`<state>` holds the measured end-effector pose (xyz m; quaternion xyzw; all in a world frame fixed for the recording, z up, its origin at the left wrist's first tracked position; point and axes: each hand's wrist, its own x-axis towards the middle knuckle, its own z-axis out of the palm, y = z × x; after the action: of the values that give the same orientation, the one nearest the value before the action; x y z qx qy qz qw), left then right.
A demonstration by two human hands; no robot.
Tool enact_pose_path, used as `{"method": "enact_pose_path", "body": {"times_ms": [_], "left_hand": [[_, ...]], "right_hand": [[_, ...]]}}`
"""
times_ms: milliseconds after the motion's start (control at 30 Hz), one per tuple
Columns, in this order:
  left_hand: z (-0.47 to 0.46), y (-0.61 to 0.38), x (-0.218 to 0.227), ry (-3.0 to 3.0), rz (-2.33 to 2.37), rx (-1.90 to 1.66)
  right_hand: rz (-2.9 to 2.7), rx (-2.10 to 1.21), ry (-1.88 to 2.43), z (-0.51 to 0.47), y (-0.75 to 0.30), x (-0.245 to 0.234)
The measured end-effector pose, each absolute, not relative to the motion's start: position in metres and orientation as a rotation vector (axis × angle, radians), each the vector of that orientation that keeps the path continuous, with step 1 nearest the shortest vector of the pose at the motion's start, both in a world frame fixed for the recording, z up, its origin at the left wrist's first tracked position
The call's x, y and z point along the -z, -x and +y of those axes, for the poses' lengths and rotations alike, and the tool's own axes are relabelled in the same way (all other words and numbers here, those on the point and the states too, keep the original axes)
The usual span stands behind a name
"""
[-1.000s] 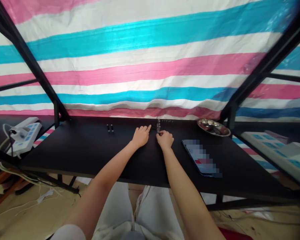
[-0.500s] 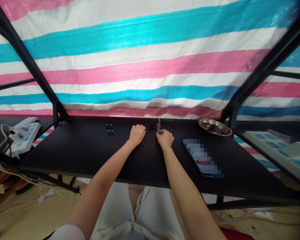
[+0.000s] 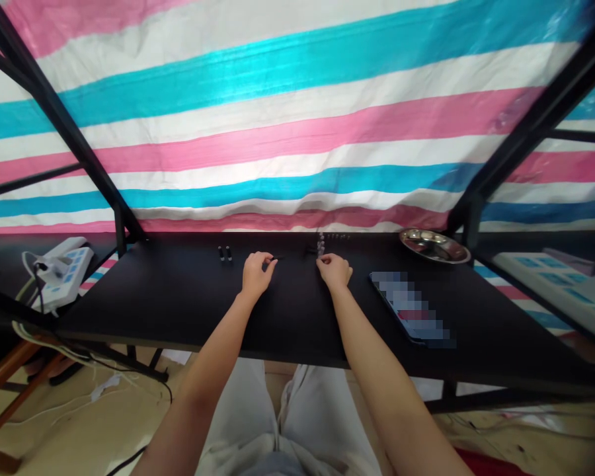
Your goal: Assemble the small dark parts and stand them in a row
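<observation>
My left hand (image 3: 256,272) rests on the black table (image 3: 178,304) with its fingers curled in a pinch on a small dark piece that I cannot name. My right hand (image 3: 335,270) lies a little to the right, fingers closed at the foot of a short stack of small clear beads (image 3: 320,243). What the right fingers pinch is too small to make out. Two small black cylinders (image 3: 224,254) stand left of my left hand. A row of tiny dark pieces (image 3: 338,236) sits at the table's far edge behind the stack.
A phone (image 3: 410,309) lies flat to the right of my right hand. A round metal dish (image 3: 434,244) sits at the far right corner by a black frame post (image 3: 471,221). A white power strip (image 3: 62,268) with cables lies off the left. Striped tarp hangs behind.
My left hand drew back leftward from beside the bead stack, and its stretched fingers curled into a pinch. My right hand stayed by the stack. The view shifted slightly.
</observation>
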<state>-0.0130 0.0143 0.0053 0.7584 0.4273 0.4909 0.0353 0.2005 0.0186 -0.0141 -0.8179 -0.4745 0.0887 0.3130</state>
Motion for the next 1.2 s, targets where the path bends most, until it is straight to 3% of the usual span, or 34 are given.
{"method": "enact_pose_path", "body": {"times_ms": [467, 900, 1200], "left_hand": [[0.007, 0.010, -0.010, -2.117, 1.304, -1.488], [0.007, 0.011, -0.011, -2.196, 1.234, -1.536], [-0.002, 0.009, -0.015, -2.368, 1.059, -1.379]], "right_hand": [[-1.857, -0.008, 1.761, 0.005, -0.163, 0.004], [-1.947, 0.039, 1.684, -0.004, -0.152, -0.005], [-1.940, 0.031, 1.646, -0.006, -0.149, -0.005]]}}
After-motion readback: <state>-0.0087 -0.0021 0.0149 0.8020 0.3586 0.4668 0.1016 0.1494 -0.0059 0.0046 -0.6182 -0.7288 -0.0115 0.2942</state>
